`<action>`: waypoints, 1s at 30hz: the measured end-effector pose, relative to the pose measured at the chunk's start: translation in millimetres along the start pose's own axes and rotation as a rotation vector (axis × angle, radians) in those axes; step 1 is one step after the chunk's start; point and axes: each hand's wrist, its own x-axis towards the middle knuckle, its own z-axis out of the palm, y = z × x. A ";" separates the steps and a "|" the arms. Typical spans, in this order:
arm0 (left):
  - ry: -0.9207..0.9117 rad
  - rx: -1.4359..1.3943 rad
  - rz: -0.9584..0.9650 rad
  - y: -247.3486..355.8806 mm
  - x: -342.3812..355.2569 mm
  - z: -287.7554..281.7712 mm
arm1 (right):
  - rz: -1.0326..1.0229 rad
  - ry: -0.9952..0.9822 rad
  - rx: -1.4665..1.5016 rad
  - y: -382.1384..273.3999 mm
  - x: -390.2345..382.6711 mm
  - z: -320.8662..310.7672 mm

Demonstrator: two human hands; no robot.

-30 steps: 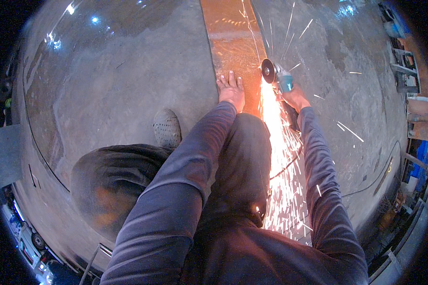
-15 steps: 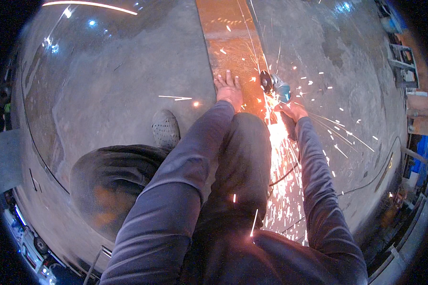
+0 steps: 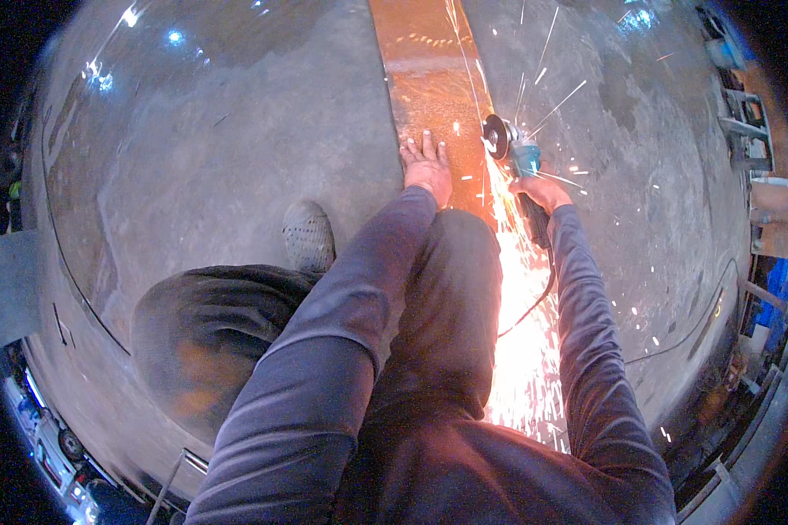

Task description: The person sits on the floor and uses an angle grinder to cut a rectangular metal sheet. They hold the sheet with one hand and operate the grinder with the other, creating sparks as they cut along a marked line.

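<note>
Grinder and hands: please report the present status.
Left hand flat on brown plate. Right hand gripping grinder, disc at plate's edge. Sparks beside knee, across cord.

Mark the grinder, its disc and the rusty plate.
Grinder (image 3: 525,158): head view, on its teal body.
Disc (image 3: 496,136): head view, on its face.
Rusty plate (image 3: 431,96): head view, on its bare top surface.

Plate (image 3: 435,96) is rusty, rough-lkg metal, grinder body (image 3: 526,159) plastic, flr (image 3: 228,166) mostly matt conc.
</note>
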 end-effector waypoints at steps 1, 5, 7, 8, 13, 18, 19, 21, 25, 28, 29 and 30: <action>0.002 -0.010 0.000 -0.4 -0.4 -0.7 | -0.010 0.012 -0.072 -3.6 3.8 -2.4; -0.018 -0.011 0.019 -2.2 0.0 -3.4 | -0.108 0.009 0.019 -9.0 15.4 -3.1; -0.023 -0.009 0.022 -1.0 -1.3 -5.6 | -0.030 -0.029 -0.024 -9.1 32.9 -5.1; -0.020 -0.015 0.012 -1.1 -1.7 -4.7 | -0.025 -0.022 -0.033 -15.1 32.8 -4.6; -0.012 -0.007 0.021 3.2 -0.4 -7.5 | -0.031 -0.013 0.058 -17.9 47.7 -11.1; 0.102 -0.007 -0.037 -6.9 1.1 12.5 | -0.025 -0.061 -0.011 -37.4 51.4 -2.1; 0.069 -0.012 -0.019 -3.7 -0.7 9.4 | -0.035 -0.083 0.006 -34.8 51.5 -3.2; 0.029 -0.018 0.040 11.4 -4.2 -9.8 | -0.042 0.005 0.013 1.7 68.8 -12.6; 0.069 -0.026 -0.038 -7.1 6.7 11.7 | -0.067 0.032 0.011 -21.7 56.0 1.1; 0.096 -0.044 -0.032 -4.7 4.3 22.5 | -0.079 0.026 -0.095 -22.9 37.4 -0.6; 0.078 -0.018 -0.005 5.0 5.4 12.8 | -0.071 0.059 -0.110 1.8 49.3 -4.9; 0.038 0.021 -0.012 0.9 2.6 10.4 | -0.068 -0.005 -0.022 -8.4 33.8 -3.4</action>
